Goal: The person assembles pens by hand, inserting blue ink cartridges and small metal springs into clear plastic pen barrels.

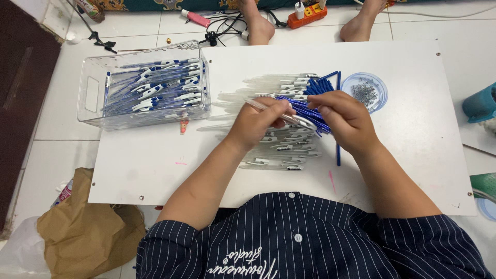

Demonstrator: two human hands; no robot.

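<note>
Mid-frame, over the white table [155,170]: left hand [256,124] fingers grasping a clear pen barrel [279,114], angled up-left. Right hand [346,116] just beside it, fingers pinched at the barrel's right end. Under both: clear barrels pile [274,150] and blue refills [315,88]. Right of those, round dish of springs [365,92]. Upper left: clear bin of finished pens [150,85].
</note>
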